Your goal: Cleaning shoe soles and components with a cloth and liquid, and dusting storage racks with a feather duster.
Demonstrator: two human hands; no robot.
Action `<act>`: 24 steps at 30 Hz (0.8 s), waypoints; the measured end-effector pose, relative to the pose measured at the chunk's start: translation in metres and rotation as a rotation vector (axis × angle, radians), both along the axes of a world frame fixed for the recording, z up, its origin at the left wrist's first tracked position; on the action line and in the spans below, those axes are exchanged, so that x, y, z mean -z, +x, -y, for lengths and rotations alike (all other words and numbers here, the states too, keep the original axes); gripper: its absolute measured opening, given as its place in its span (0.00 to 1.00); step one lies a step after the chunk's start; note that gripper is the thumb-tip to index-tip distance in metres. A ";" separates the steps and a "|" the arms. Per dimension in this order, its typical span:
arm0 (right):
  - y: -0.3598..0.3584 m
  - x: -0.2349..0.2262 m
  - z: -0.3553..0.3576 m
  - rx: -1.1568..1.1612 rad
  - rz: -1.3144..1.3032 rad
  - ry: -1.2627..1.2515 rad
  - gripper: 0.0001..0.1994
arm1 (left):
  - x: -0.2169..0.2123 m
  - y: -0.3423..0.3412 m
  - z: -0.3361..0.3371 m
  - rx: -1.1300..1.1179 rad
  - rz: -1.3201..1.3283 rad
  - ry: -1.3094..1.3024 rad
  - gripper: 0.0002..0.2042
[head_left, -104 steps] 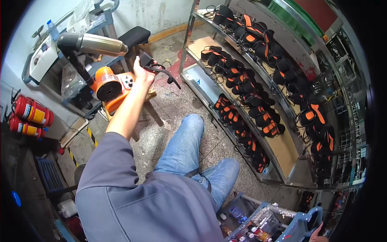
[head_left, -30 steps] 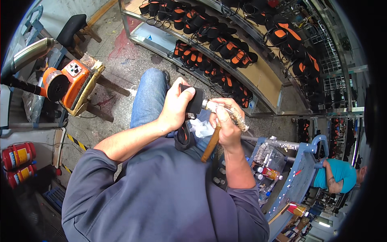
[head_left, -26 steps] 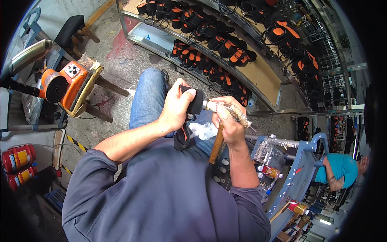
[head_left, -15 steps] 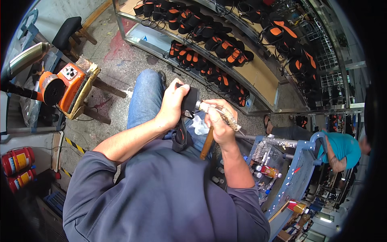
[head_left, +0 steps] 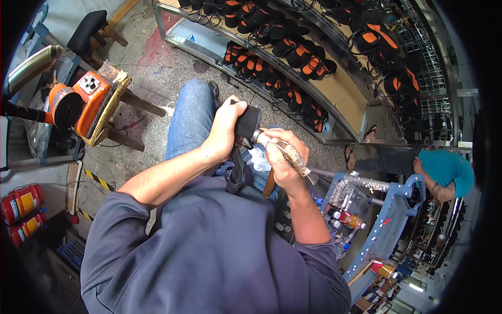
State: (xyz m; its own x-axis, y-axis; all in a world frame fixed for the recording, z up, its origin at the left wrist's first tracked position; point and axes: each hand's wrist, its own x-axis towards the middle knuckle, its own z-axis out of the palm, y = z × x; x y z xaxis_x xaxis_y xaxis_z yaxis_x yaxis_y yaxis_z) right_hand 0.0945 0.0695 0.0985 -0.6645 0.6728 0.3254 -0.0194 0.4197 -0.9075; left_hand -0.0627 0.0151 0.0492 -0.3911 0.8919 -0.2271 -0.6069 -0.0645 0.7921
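Above my lap, my left hand [head_left: 226,128] is closed round a black fabric piece [head_left: 248,121], its thumb lying along the top. What this piece belongs to, I cannot tell. My right hand [head_left: 286,162] grips a slim, crusted bottle-like tool [head_left: 293,155] with a silver metal end [head_left: 258,136]. That metal end is at the lower right edge of the black piece, seemingly touching it. A dark strap [head_left: 236,175] hangs below my hands over my lap. Beside my right wrist, a brown wooden strip [head_left: 269,184] shows partly.
Ahead stands a metal rack [head_left: 334,99] with rows of black-and-orange shoes [head_left: 303,60]. At left is an orange machine [head_left: 93,99] on a wooden stool. A blue cart [head_left: 384,230] with bottles is close at right; beyond it, a person in teal [head_left: 444,167] bends over. Red canisters [head_left: 23,204] sit at lower left.
The dark strap below my hands hangs differently, and less of the wooden strip shows. Both hands keep their holds. The person at right has shifted, with more of their legs and feet visible.
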 end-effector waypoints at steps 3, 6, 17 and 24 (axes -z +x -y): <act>-0.001 -0.001 -0.006 -0.046 -0.002 0.012 0.12 | 0.001 -0.001 0.003 0.019 0.039 -0.007 0.09; -0.003 0.002 -0.009 -0.099 -0.004 0.023 0.12 | 0.006 -0.001 0.006 0.030 0.079 -0.013 0.09; -0.008 0.019 -0.008 -0.094 0.061 0.066 0.12 | 0.043 -0.001 -0.002 -0.140 -0.131 0.044 0.10; -0.002 0.007 -0.004 -0.079 0.106 0.035 0.13 | 0.017 0.002 0.007 -0.113 -0.115 -0.014 0.12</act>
State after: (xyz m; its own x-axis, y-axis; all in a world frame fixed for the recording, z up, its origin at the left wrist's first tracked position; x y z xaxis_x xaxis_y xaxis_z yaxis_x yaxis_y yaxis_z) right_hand 0.0921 0.0734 0.0912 -0.7468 0.6064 0.2730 0.0418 0.4525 -0.8908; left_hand -0.0611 0.0076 0.0319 -0.5131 0.8378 -0.1865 -0.5013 -0.1161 0.8575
